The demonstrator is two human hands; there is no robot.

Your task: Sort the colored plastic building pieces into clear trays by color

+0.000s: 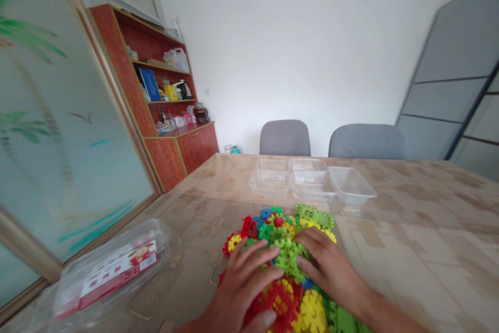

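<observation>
A heap of plastic interlocking pieces in red, yellow, blue and green lies on the table in front of me. My left hand [244,283] rests over the heap's left side, fingers spread, above red pieces [278,302]. On the right, my right hand [331,265] curls its thumb and fingers round the edge of a light green notched piece [289,256]. Yellow round gear-like pieces [313,312] lie below the hands. A flat green grid piece [314,215] sits at the back of the heap. My palms hide part of the pile.
Several clear plastic containers [353,183] stand in a group behind the heap. Clear lids with a red-and-white label [117,270] lie at the left on the patterned table [390,250]. Two grey chairs [285,137] stand beyond the far edge, and a wooden shelf cabinet [128,70] is at the back left.
</observation>
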